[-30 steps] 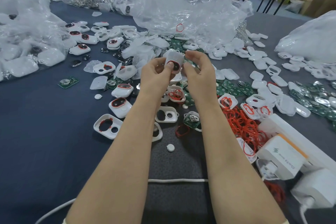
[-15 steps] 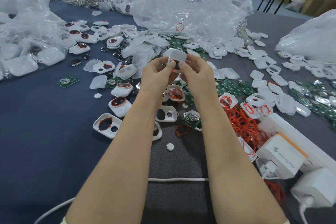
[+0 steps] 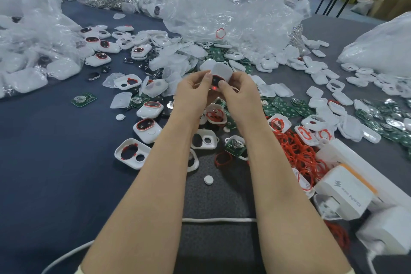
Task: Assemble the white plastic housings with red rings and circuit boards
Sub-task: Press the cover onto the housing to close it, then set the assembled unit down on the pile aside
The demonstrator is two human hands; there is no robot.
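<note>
Housing (image 3: 220,72), tipped white side up half a second earlier, had turned its dark window (image 3: 215,79) back to the camera, pinched above the table (image 3: 55,173) by left hand (image 3: 193,93) and right hand (image 3: 241,95), and a red light (image 3: 214,88) now glowed, suggesting its board sat live.

White charger (image 3: 347,191) — "GaN" readable, remaining print too small

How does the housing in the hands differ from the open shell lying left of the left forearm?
The held housing is pinched between the left hand and right hand; the shell lies on the table. The held housing's window is dark and filled; the shell's holes are open. Both are white plastic.
</note>
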